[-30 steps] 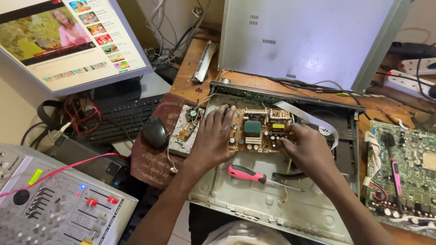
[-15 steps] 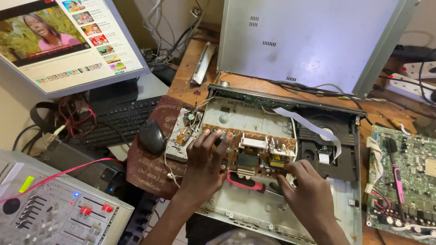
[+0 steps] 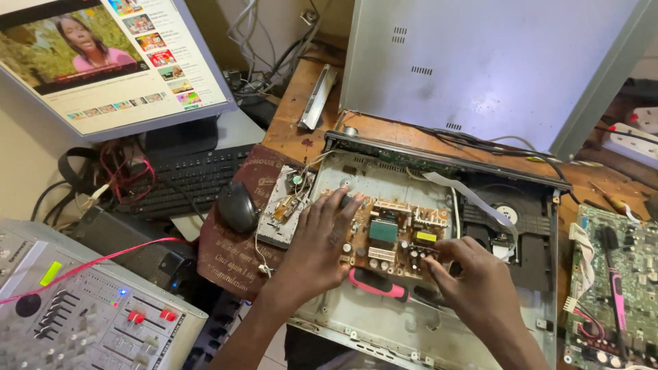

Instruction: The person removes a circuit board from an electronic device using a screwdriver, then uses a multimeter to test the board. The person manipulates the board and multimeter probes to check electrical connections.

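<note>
Left hand (image 3: pixel 317 241): palm down, fingers spread, pressed flat on the left end of the brown power-supply circuit board (image 3: pixel 392 236); nothing is clasped, and the fingertips reach the board's upper left corner.

Right hand (image 3: pixel 473 281): fingers curled, tips pinched at the board's right edge near a small yellow component; whether they grip the board or only touch it cannot be told.

Circuit board: lies between the two hands, inside the open metal chassis (image 3: pixel 384 325) of a disc player, over its left half. Its lower edge is partly hidden by both hands.

Pink-handled screwdriver (image 3: pixel 378 285): on the chassis floor just below the board, between the wrists; its tip end is hidden under the right hand.

Disc drive (image 3: pixel 504 219): right half of the chassis, with a grey ribbon cable (image 3: pixel 466 195) arching across to it.

Small loose board with wires (image 3: pixel 286 205): just left of the chassis, on a maroon cloth (image 3: pixel 229 253).

Computer mouse (image 3: pixel 237 205): on the same cloth, beside a black keyboard (image 3: pixel 185 179).

Monitor (image 3: pixel 110 58): upper left, cut off by the frame edge.

Grey cover panel (image 3: pixel 480 62): propped behind the chassis.

Green circuit board (image 3: pixel 613 294): far right, cut off, a second pink-handled tool lying on it.

Audio mixer (image 3: pixel 82 315): lower left, partly out of frame.
</note>
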